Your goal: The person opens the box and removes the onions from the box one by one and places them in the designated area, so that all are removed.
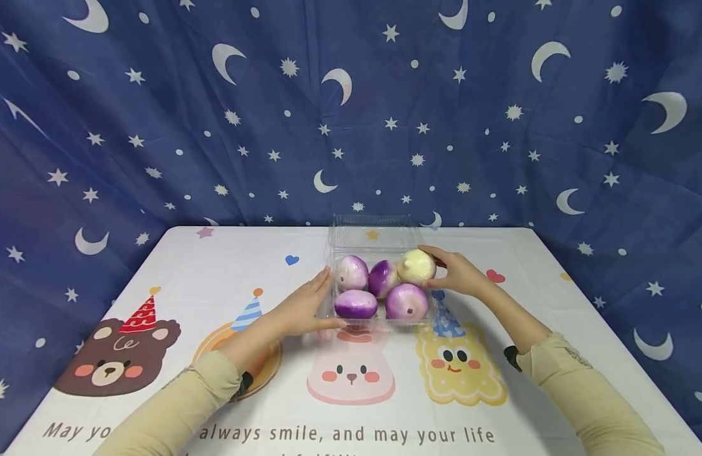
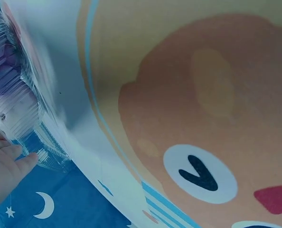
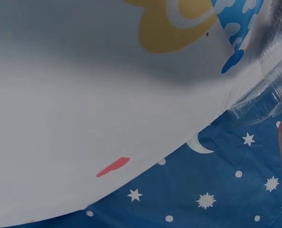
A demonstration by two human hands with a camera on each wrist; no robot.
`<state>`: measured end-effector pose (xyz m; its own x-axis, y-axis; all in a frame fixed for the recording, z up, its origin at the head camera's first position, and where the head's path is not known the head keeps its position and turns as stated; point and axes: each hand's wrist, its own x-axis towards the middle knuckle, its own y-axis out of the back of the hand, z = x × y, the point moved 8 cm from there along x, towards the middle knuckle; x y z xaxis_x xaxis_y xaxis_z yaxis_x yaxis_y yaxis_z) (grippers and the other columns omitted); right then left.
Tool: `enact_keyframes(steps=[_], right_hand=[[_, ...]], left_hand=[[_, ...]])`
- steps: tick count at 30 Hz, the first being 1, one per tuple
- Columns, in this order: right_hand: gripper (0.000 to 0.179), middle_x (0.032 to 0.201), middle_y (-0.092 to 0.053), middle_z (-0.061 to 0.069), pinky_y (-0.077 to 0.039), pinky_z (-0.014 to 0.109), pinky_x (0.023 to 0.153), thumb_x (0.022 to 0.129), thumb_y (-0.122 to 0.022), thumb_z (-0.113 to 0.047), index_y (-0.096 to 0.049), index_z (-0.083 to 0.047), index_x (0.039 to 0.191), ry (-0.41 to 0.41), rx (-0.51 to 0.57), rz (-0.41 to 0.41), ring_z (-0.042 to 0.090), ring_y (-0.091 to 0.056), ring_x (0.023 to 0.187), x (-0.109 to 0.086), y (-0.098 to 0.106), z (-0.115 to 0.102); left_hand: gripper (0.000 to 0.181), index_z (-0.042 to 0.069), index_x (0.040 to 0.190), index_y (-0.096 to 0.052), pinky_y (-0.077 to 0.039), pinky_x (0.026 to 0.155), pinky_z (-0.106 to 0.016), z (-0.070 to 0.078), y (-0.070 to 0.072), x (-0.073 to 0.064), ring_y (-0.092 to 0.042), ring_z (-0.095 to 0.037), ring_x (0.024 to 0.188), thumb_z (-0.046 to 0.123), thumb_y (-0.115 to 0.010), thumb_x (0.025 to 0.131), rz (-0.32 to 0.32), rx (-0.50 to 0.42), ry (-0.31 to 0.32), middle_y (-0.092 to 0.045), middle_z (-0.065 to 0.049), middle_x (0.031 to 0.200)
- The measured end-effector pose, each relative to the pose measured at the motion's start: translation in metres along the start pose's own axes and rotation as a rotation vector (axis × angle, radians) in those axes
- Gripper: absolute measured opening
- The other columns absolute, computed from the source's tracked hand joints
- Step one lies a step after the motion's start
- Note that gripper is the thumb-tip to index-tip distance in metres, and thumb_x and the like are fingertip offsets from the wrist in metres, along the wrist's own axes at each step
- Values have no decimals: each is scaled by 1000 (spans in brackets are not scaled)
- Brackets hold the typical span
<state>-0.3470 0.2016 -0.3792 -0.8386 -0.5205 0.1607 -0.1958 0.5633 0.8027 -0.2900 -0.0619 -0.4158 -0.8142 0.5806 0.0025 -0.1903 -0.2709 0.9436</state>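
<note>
While left fingers (image 1: 321,279) touch box (image 1: 399,237), pale onion (image 1: 416,266) sits between right fingers (image 1: 442,254).

There are four purple-and-white round bulbs (image 1: 406,302), one pale yellow round bulb (image 1: 417,266), one clear plastic box (image 1: 351,239), one bare left hand (image 1: 302,309), one bare right hand (image 1: 459,273), two beige sleeves (image 1: 587,389), one white printed tablecloth (image 1: 242,261) with four cartoon figures (image 1: 351,370), and one blue starry curtain (image 1: 385,174).

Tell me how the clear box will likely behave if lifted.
The box looks like thin, see-through plastic, so its walls would probably flex under a squeeze. Its lid stands open behind, so it may swing. The rounded vegetables inside could roll if it tilts.
</note>
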Motion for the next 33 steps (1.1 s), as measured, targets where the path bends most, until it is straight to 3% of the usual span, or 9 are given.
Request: enact_keyframes(steps=[6, 13, 18, 26, 33], right_hand=[[78, 134, -51, 26, -46, 47, 98, 74, -80, -10, -39, 5, 140, -1, 13, 14, 39, -54, 118, 0, 2, -1], [79, 135, -50, 27, -45, 47, 98, 74, -80, -11, -39, 6, 139, -5, 6, 39, 40, -54, 119, 0, 6, 0], [80, 136, -49, 27, -46, 47, 97, 75, -80, -14, -38, 5, 140, -12, -19, 60, 40, -53, 119, 1, 11, 0], [80, 136, -48, 28, -48, 48, 95, 75, -80, -12, -38, 5, 140, -13, -21, 120, 41, -55, 116, -1, 18, 0], [80, 135, -49, 28, -49, 47, 93, 75, -80, -14, -38, 5, 140, -17, -27, 138, 41, -56, 115, -2, 21, 4]], left_hand=[[108, -7, 148, -13, -21, 116, -46, -1, 0, -1, -16, -36, 144, 62, -61, 80, -5, -20, 24, -6, -22, 157], [107, -7, 148, -13, -25, 114, -47, -1, -3, -1, -21, -37, 142, 62, -60, 81, 3, -23, 7, -7, -24, 156], [107, -4, 149, -9, -28, 113, -45, -3, -5, 0, -23, -37, 142, 62, -59, 82, -16, -72, 24, -1, -20, 158], [105, 2, 151, -3, -46, 99, -43, -4, -9, -1, -46, -38, 128, 61, -57, 84, -40, -141, 49, 6, -14, 159], [104, 1, 151, -1, -45, 101, -43, -6, -11, -2, -43, -39, 130, 61, -56, 85, -48, -151, 50, 7, -15, 159]])
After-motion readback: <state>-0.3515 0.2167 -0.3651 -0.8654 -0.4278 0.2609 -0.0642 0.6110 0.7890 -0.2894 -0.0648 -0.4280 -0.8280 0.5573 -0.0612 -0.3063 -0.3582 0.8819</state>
